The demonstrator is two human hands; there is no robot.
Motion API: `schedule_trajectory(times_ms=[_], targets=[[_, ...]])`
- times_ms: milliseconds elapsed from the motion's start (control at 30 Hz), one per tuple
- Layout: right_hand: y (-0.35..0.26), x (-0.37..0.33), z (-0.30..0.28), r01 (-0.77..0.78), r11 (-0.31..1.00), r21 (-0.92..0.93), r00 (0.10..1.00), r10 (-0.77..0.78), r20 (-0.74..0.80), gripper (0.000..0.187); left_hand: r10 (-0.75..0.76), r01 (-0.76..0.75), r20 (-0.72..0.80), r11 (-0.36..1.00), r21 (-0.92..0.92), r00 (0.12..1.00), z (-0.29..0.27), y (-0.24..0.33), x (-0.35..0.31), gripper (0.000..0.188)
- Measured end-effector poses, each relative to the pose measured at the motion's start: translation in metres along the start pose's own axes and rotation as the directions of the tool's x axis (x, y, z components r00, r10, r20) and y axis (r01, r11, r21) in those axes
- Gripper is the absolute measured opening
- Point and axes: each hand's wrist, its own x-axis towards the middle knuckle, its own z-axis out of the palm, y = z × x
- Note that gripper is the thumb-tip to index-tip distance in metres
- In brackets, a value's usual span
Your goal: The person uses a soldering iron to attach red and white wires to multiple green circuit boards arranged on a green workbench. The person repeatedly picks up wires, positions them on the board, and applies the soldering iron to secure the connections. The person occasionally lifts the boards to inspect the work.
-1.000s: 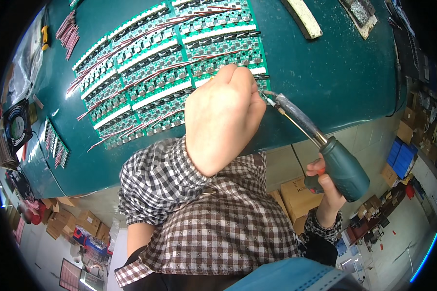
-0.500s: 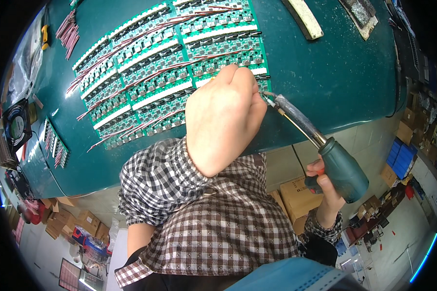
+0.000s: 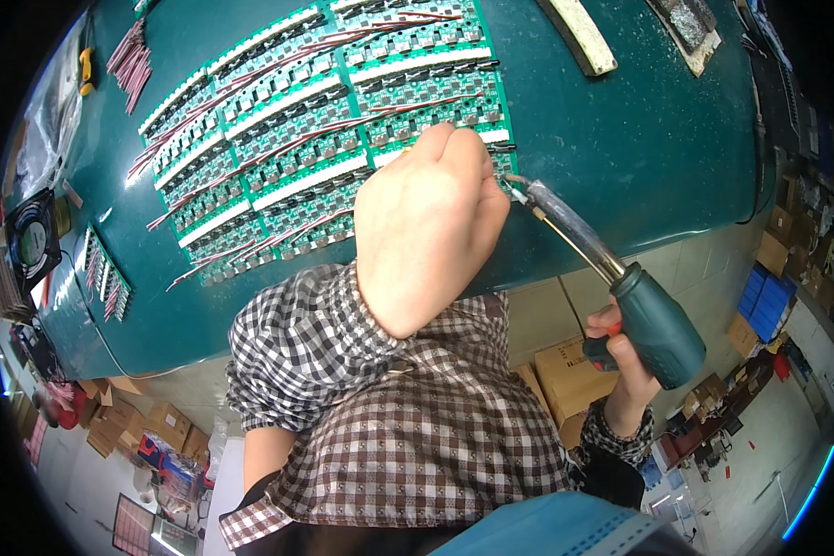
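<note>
My right hand [image 3: 628, 361] is wrapped round the dark green handle of a soldering gun [image 3: 660, 324], fingers on its red and black trigger part. Its metal tube slants up to the left, and the tip reaches the right edge of the green circuit boards [image 3: 296, 153], close by the fingers of my left hand [image 3: 426, 222]. That hand is closed, knuckles up, over the near right corner of the boards. Whatever its fingers pinch is hidden behind them. Red and black wires [image 3: 315, 134] lie in rows across the boards, beside white connector strips.
On the green table [image 3: 621, 139] lie a bundle of wires [image 3: 132, 60], a small separate board [image 3: 105, 273] and a yellow-handled tool [image 3: 85, 72] at left. A black fan [image 3: 33, 236] stands at the left edge. A pale bar [image 3: 579, 35] and a solder-crusted block [image 3: 686, 23] lie at far right.
The soldering gun and my right hand have shifted very slightly to the right. My left hand stays in place over the boards.
</note>
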Motion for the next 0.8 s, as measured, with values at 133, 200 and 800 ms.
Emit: schedule_trajectory(times_ms=[133,200,800], targets=[[0.002,0.0,-0.001,-0.004,1.0,-0.004,1.0,0.004,0.007,0.066,-0.002,0.002,-0.007,1.0,-0.01,1.0,0.0,-0.001,0.0,0.011],[0.002,0.0,0.0,-0.002,1.0,-0.005,1.0,0.002,0.005,0.067,0.0,0.0,-0.007,1.0,-0.013,1.0,0.0,-0.001,-0.001,0.011],[-0.009,0.001,0.011,0.028,1.0,0.006,0.994,-0.027,-0.104,0.049,0.006,-0.006,-0.007,1.0,-0.013,1.0,0.001,-0.001,0.0,0.012]])
